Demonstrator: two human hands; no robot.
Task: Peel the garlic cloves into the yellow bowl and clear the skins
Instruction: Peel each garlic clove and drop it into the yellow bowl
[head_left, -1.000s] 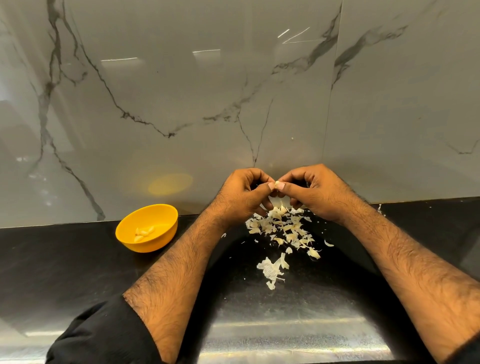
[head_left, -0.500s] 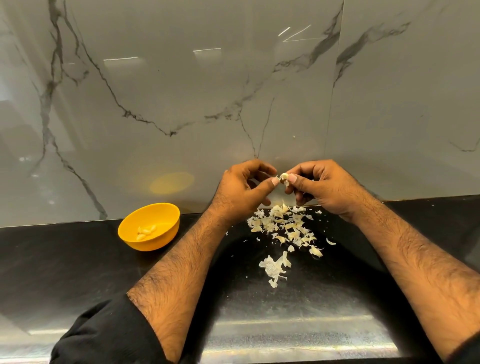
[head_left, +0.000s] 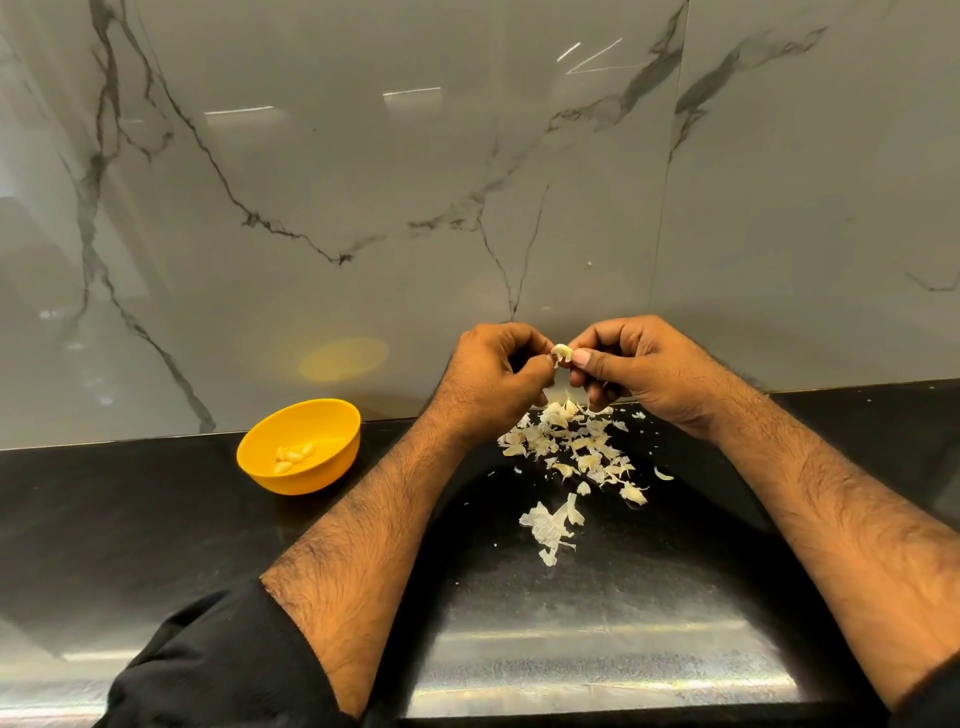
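Head view: both hands raised at centre frame, in front of the grey marble-veined wall, above the black table (head_left: 156, 545). Left hand (head_left: 488, 379) and right hand (head_left: 649, 369) meet at a garlic clove (head_left: 562, 354), small, pale, part of its skin showing. Right grip: thumb and fingertips curled, pinching the clove from the right, thumbnail just beside it. Left grip: fingers curled, thumb and forefinger pinching at the clove's left edge; cannot tell whether they hold the skin or the clove body.

Garlic skins (head_left: 571, 447) lie scattered on the table right below the hands, a loose heap of pale flakes, with one larger papery piece (head_left: 550, 525) lower down, slightly apart from the heap. A few whole-looking cloves may sit in the heap's top edge, unclear.

Yellow bowl (head_left: 332, 441) at left of centre, on the table near the wall, well apart from the hands; peeled cloves (head_left: 293, 457) inside, a small cluster at its bottom. Its yellow reflection shows on the wall above.

Black sleeve (head_left: 218, 660) at lower left, pushed up the left forearm. No writing, label or brand readable anywhere.
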